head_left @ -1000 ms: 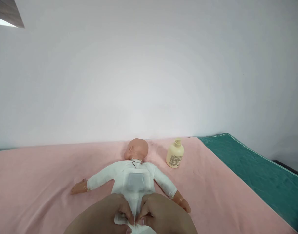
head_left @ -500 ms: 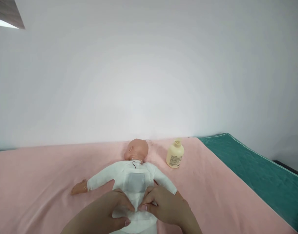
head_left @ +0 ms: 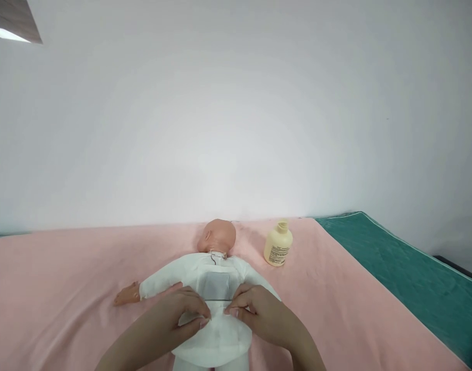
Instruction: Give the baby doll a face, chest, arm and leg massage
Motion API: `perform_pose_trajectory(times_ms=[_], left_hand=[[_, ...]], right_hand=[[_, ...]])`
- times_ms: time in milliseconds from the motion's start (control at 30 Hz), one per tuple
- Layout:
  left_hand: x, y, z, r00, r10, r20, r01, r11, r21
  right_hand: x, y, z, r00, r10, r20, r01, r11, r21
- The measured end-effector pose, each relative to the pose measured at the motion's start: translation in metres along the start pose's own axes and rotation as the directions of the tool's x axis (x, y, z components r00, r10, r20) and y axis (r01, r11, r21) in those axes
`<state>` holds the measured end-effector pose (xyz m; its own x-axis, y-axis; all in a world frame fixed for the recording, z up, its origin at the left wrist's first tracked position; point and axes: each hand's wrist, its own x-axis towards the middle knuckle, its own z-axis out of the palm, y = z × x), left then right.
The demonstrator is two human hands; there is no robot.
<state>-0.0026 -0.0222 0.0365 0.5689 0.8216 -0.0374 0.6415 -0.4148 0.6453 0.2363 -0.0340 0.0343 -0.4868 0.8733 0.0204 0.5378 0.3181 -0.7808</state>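
A baby doll with a white cloth body lies on a pink sheet, its bald head pointing away from me. A greyish rectangular panel shows in the upper part of its torso. Just below that panel, my left hand pinches the white cloth between thumb and fingers. Opposite it, a short gap away, my right hand is closed in a similar pinch on the cloth. The exact fold between my fingertips is hard to see. A dark cord hangs at the doll's neck.
A pale yellow bottle without a visible cap stands right of the doll's head. Green cover shows at the right side of the bed. A white wall rises directly behind.
Both hands have moved up the doll's torso towards the panel and slightly apart. The cloth below now lies smoother, and the panel's lower edge shows as a clear line.
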Motion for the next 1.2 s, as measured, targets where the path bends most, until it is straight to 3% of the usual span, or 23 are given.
perform_pose_trajectory(times_ms=[233, 367, 600, 767, 900, 1033, 1200], left_hand=[[0.004, -0.003, 0.005, 0.99, -0.123, 0.062, 0.125, 0.991, -0.038], [0.005, 0.007, 0.0, 0.998, -0.034, 0.058, 0.035, 0.999, -0.01], [0.011, 0.009, -0.001, 0.988, 0.106, -0.113, -0.106, 0.994, 0.012], [0.015, 0.001, 0.011, 0.985, 0.111, -0.133, -0.105, 0.993, 0.051], [0.02, 0.004, 0.016, 0.981, 0.09, -0.172, -0.065, 0.987, 0.149], [0.025, 0.008, 0.014, 0.992, 0.062, -0.107, -0.031, 0.963, 0.266], [0.027, 0.006, 0.01, 0.998, 0.054, -0.035, -0.041, 0.956, 0.29]], right_hand=[[0.005, 0.001, 0.009, 0.999, 0.02, 0.037, -0.018, 0.998, -0.056], [0.005, -0.002, 0.007, 0.998, 0.05, 0.034, -0.047, 0.997, -0.062], [0.008, -0.008, -0.004, 0.999, 0.043, 0.026, -0.041, 0.998, -0.054], [0.014, -0.005, 0.0, 0.994, 0.088, 0.069, -0.081, 0.992, -0.098], [0.018, 0.008, 0.005, 0.995, 0.085, 0.055, -0.077, 0.988, -0.137], [0.022, 0.028, 0.006, 0.998, 0.061, 0.023, -0.055, 0.98, -0.193], [0.025, 0.068, 0.002, 0.999, 0.028, 0.024, -0.021, 0.964, -0.265]])
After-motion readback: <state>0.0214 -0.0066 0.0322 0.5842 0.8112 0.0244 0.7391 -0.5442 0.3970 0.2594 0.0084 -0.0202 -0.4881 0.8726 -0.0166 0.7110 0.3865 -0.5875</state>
